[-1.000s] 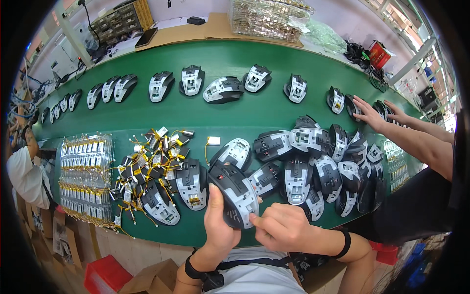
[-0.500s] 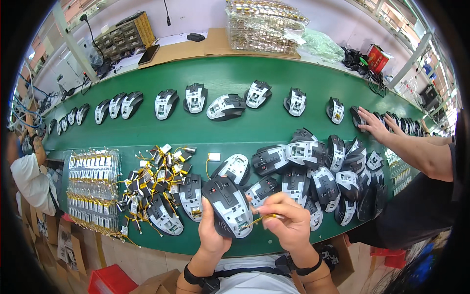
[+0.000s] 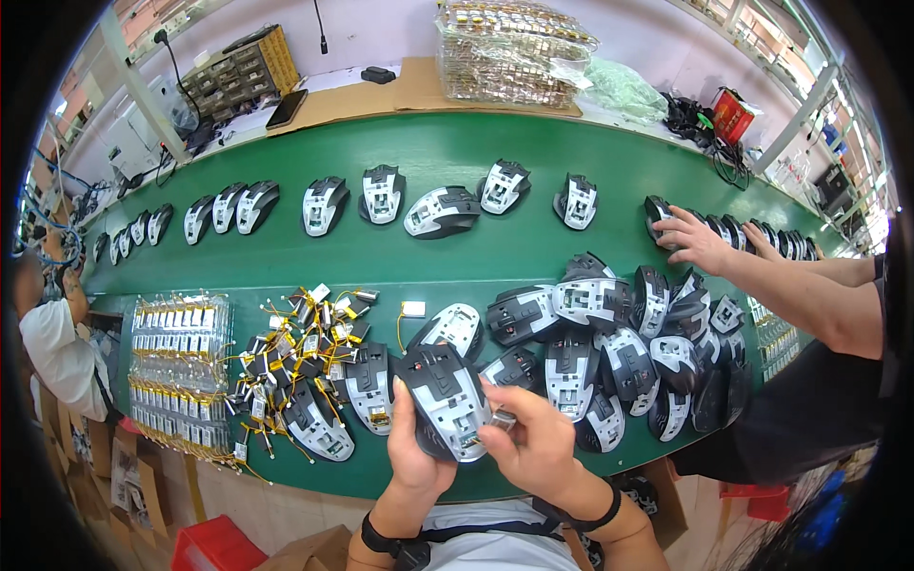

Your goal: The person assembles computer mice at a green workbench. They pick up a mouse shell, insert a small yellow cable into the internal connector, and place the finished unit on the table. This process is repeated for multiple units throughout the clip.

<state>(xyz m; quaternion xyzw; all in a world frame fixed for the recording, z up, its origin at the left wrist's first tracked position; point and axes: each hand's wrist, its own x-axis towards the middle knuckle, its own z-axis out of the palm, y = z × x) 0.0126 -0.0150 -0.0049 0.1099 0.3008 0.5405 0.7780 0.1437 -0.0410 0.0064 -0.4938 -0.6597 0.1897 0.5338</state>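
Observation:
A black-and-white computer mouse [image 3: 443, 395] is tilted in front of me, its underside up and its cover off. My left hand [image 3: 416, 462] grips it by the left side and lower end. At its lower right edge, my right hand [image 3: 541, 440] pinches a small silver battery [image 3: 503, 420], with fingertips close to the shell; whether they touch it is unclear. The battery's wire is mostly hidden by the fingers. Another opened mouse [image 3: 369, 385] lies just left of my left hand, and a white one [image 3: 455, 326] lies behind the held mouse.
A heap of wired batteries [image 3: 305, 347] and plastic trays of batteries [image 3: 181, 366] lie left; a lone battery [image 3: 412, 309] sits mid-table. Piled mice [image 3: 590, 300] fill the right. Beyond, a row of mice [image 3: 383, 195] stretches across, where a co-worker's hand [image 3: 693, 243] touches one.
My right hand has turned and moved closer to the mouse; the silver battery now shows between its fingers, where a thin wire showed before. The co-worker's hand has moved left onto another mouse.

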